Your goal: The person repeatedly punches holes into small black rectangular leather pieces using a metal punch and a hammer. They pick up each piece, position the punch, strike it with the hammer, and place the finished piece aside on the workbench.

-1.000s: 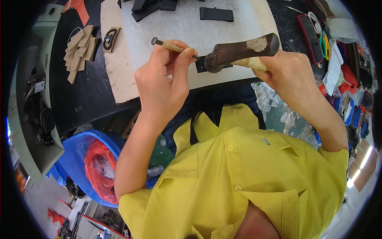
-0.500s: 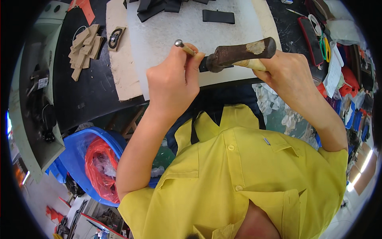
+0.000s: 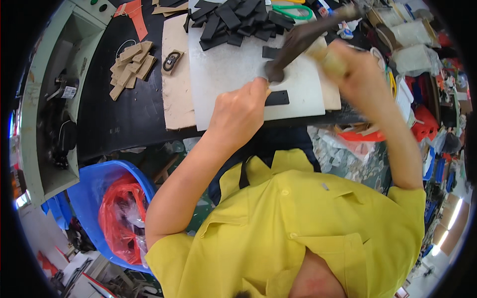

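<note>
My left hand point(image 3: 239, 113) is closed at the near part of the white board point(image 3: 213, 69), gripping a slim metal punch that is mostly hidden now by the fingers and the hammer. Beside those fingers, a black strip point(image 3: 279, 99) with small holes lies flat on the board. In my right hand point(image 3: 357, 74), smeared by motion, is the pale handle of a hammer point(image 3: 303, 38). Its dark head slants over the board, the lower end right above my left fingertips. I cannot tell whether it touches the punch.
Black strips point(image 3: 231, 22) are heaped at the board's far side, and another strip point(image 3: 270, 51) lies apart. Left of the board are a dark oval piece on a tan card point(image 3: 172, 60) and stacked tan pieces point(image 3: 130, 68). A blue tub point(image 3: 89, 186) holding a red bag stands lower left.
My left hand has moved right and down to the strip on the board. The hammer has tilted, its lower end now by the left fingertips. The view has shifted, showing more of the heap.
</note>
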The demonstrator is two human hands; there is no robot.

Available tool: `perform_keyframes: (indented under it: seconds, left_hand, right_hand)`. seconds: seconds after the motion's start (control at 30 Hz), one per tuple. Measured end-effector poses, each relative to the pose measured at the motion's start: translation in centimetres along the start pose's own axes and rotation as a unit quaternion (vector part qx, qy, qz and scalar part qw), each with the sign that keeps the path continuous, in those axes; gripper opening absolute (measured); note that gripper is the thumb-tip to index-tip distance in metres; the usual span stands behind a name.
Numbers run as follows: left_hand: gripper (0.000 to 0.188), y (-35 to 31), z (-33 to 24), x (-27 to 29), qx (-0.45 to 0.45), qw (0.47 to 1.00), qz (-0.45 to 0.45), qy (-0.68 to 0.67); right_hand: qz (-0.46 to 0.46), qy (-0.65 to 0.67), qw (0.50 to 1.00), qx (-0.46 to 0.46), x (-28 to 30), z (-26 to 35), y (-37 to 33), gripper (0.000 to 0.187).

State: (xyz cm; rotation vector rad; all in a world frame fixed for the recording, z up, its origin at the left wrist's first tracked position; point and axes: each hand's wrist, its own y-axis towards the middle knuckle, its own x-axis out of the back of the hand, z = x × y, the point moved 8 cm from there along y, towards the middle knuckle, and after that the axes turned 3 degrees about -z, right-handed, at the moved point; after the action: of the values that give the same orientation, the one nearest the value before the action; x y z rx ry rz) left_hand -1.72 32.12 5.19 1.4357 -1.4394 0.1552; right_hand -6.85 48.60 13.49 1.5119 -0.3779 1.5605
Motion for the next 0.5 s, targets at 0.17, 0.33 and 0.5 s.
perform_keyframes:
  seconds: [0.17, 0.33, 0.5]
  left_hand:
    - [0.015, -0.8, -0.9, 0.0, -0.024, 0.999, -0.010, 0.033]
    - [0.013, -1.3, -1.0, -0.1, -0.036, 0.997, 0.014, 0.062]
    - [0.006, -1.4, 0.5, 0.0, 0.064, 0.998, 0.006, 0.021]
  right_hand:
    - [-0.053, -0.226, 0.950, -0.208, 0.5, -11.1, -4.5, 0.023]
    - [-0.103, -0.175, 0.947, -0.247, -3.2, -13.5, -7.8, 0.023]
    - [-0.160, 0.132, 0.973, -0.098, -6.3, -2.3, -5.4, 0.020]
